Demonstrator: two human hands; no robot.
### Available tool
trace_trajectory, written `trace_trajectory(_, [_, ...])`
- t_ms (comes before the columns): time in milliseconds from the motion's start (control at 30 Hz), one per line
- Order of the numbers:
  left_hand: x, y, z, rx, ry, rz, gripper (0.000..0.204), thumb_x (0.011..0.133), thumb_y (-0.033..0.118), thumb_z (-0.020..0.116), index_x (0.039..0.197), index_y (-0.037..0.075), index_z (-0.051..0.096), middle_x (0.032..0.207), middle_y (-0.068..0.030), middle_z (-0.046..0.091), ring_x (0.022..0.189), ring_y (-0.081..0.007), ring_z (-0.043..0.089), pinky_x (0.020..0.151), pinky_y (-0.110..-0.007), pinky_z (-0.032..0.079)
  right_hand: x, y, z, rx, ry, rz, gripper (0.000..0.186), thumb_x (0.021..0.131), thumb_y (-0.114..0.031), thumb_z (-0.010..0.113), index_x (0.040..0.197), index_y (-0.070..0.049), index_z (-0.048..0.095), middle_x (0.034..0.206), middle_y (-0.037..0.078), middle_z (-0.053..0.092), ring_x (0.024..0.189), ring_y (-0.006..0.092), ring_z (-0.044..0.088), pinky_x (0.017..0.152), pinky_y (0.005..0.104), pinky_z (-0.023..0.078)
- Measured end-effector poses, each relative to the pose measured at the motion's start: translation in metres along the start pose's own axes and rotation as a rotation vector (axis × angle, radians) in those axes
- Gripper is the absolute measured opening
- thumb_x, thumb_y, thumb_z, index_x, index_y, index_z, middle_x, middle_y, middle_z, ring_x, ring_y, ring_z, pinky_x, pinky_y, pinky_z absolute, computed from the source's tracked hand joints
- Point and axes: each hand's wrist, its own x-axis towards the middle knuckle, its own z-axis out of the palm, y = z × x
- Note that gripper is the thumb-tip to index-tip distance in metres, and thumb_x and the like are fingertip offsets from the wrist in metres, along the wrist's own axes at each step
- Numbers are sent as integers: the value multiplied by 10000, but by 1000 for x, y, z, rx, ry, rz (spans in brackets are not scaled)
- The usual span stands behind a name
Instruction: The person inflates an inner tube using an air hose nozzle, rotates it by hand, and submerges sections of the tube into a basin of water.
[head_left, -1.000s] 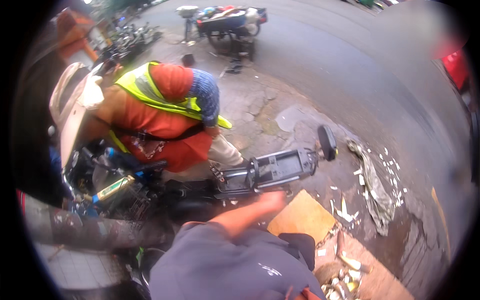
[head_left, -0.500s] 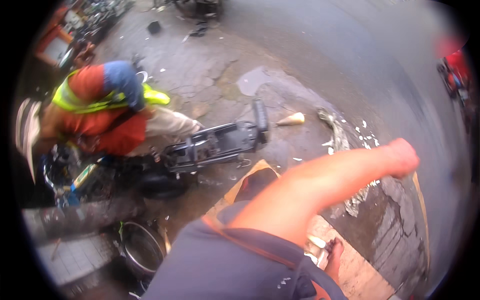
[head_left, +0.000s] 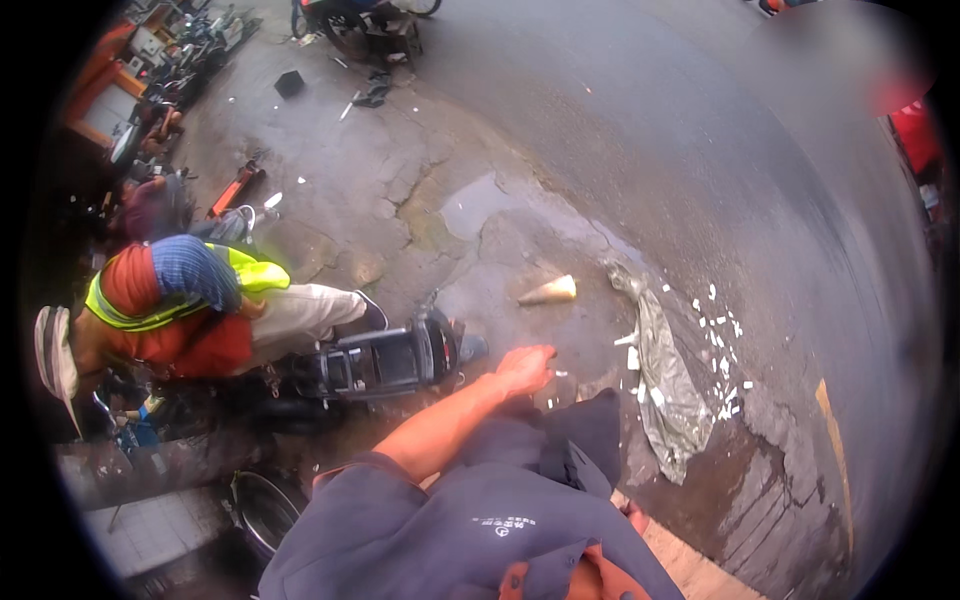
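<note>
My left hand (head_left: pixel 525 370) reaches out in front of my dark shirt, its fingers curled in and the palm hidden, so anything in it does not show. Below it lie the dark folds of my clothing, and the rear end of a parked motorbike (head_left: pixel 385 362) is close by on the left. Most of my right hand (head_left: pixel 636 518) is behind my shirt; only a bit of skin shows at the edge of a pale wooden board (head_left: pixel 690 560). A tapered tan piece with a cream-coloured end (head_left: pixel 550 291) rests on the wet ground beyond my left hand.
A person in a bright yellow vest (head_left: pixel 180 300) bends beside the motorbike. To the right are a crumpled grey sheet (head_left: pixel 668 395) and scattered white scraps (head_left: pixel 722 350). A round metal basin (head_left: pixel 268 505) stands at lower left. A puddle (head_left: pixel 485 205) and a road lie farther out.
My left arm has swung back from far right to near the middle. My right hand, seen earlier with a pale thing, is now mostly covered by my shirt. The view has shifted.
</note>
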Motion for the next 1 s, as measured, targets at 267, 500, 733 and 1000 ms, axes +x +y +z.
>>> trace_trajectory(267, [92,-44,-55,-155,268,-320,492,886,268,640,1347,102,589,1239,-197,665,1173,-377,618,1004,-456,491,114,-147,46,-132,43,131,238,956,-274,592,958,-37,598,789,67,605,630,187,585,491,327,463])
trace_trajectory(500, [120,-67,-78,-426,545,-594,481,881,276,652,1321,88,603,1212,-182,685,1172,-347,627,998,-437,486,220,-432,106,-169,32,-40,259,971,-281,581,1010,-27,606,792,69,598,633,198,593,464,348,445])
trace_trajectory(733, [146,-132,-106,-552,593,-804,482,873,293,685,1296,72,618,1219,-178,685,1187,-342,623,1015,-427,481,254,-641,344,-289,-298,-451,280,952,-283,635,1103,-51,599,798,38,611,656,151,581,500,303,450])
trace_trajectory(1000, [192,-290,-200,-647,595,-966,527,829,314,713,1269,33,638,1265,-219,654,1216,-368,602,1032,-429,475,227,-637,646,-698,-484,-580,244,893,-204,678,1075,-48,626,773,16,598,618,124,551,488,282,436])
